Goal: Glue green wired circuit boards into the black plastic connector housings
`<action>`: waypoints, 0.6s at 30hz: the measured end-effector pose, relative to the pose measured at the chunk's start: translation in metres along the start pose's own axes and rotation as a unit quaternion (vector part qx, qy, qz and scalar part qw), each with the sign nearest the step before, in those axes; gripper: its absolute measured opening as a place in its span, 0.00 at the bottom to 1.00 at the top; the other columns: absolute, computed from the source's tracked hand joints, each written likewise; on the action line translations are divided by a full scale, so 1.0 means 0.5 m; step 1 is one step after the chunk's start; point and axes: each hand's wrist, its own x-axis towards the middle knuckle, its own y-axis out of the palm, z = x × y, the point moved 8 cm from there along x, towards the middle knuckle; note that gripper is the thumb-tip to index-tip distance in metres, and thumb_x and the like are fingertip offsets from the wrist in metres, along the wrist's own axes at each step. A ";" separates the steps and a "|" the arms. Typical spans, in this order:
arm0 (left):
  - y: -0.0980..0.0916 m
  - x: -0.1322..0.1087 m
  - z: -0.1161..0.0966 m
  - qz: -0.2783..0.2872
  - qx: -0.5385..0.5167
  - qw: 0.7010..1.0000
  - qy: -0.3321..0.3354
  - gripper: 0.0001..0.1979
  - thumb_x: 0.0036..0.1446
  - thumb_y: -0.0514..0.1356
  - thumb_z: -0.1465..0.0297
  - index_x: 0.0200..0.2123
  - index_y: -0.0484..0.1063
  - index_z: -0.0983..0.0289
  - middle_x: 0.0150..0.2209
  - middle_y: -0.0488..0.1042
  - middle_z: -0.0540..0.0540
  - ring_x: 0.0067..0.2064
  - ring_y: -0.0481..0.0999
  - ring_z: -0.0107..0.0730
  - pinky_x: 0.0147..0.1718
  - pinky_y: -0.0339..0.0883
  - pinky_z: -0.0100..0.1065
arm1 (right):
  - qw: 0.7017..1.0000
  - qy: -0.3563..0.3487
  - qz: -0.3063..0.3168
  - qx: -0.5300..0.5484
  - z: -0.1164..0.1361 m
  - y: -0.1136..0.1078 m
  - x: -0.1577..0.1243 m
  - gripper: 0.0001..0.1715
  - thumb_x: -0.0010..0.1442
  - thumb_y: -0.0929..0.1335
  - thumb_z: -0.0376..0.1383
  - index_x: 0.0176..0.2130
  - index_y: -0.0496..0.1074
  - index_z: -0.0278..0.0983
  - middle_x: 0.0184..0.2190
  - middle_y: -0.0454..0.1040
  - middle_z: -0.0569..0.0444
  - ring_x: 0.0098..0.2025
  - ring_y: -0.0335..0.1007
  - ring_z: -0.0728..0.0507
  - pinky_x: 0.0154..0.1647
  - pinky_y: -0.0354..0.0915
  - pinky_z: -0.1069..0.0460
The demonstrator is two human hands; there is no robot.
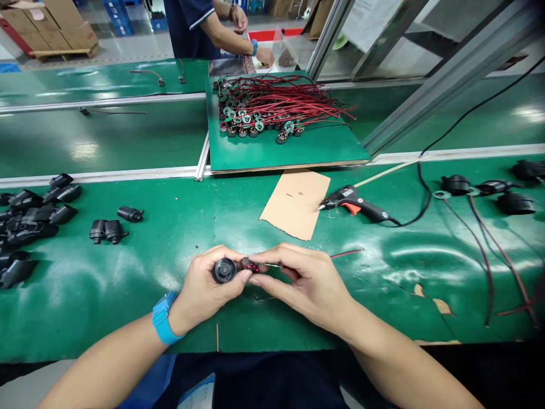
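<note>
My left hand (pixel 208 284), with a blue band at its wrist, is wrapped round a round black housing (pixel 224 270), its ribbed end facing up. Between the fingertips of both hands is a small dark round part (pixel 249 264) with red wire on it. My right hand (pixel 298 275) pinches that part from the right. A red wire (pixel 347 253) shows beyond the right hand. Behind the hands, a black glue gun (pixel 357 205) with an orange trigger lies with its tip over a piece of cardboard (pixel 298 199).
Black housings (pixel 29 216) are heaped at the left, with a few (pixel 106 230) nearer. A raised green board (pixel 289 153) bears many red-wired parts (pixel 272 108). More housings and wires (pixel 481 227) lie right. A black cable (pixel 426 193) trails there. Across the bench stands a person (pixel 191 28).
</note>
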 end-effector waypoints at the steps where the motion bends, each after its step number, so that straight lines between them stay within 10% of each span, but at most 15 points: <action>1: -0.001 -0.001 0.001 -0.001 -0.005 1.000 0.002 0.07 0.57 0.69 0.66 0.38 0.80 0.62 0.32 0.80 0.52 0.32 0.77 0.31 0.32 0.69 0.30 | 1.000 0.000 -0.005 -0.001 -0.003 0.000 -0.001 0.11 0.63 0.75 0.35 0.46 0.80 0.41 0.33 0.82 0.56 0.27 0.74 0.50 0.25 0.70 0.55; 5: -0.005 -0.004 -0.008 -0.012 0.001 0.999 0.041 0.16 0.59 0.69 0.69 0.51 0.78 0.58 0.35 0.80 0.51 0.34 0.77 0.30 0.36 0.71 0.31 | 0.998 -0.032 -0.054 -0.023 -0.001 -0.001 -0.007 0.08 0.63 0.73 0.31 0.44 0.79 0.40 0.35 0.83 0.54 0.31 0.78 0.48 0.29 0.73 0.54; 14: -0.022 -0.011 -0.039 -0.082 0.033 0.990 0.113 0.04 0.58 0.69 0.74 0.34 0.79 0.59 0.34 0.81 0.51 0.37 0.80 0.30 0.38 0.72 0.32 | 0.980 -0.105 -0.123 -0.113 0.032 0.007 -0.006 0.07 0.62 0.71 0.28 0.38 0.77 0.41 0.31 0.83 0.53 0.32 0.81 0.46 0.33 0.77 0.53; 18: -0.140 0.008 -0.035 -0.215 -0.032 0.970 0.104 0.08 0.59 0.69 0.68 0.29 0.74 0.59 0.29 0.76 0.48 0.32 0.75 0.28 0.31 0.67 0.33 | 0.986 -0.086 -0.111 -0.087 0.022 -0.012 -0.005 0.08 0.62 0.72 0.27 0.39 0.78 0.40 0.33 0.83 0.53 0.33 0.81 0.47 0.35 0.77 0.53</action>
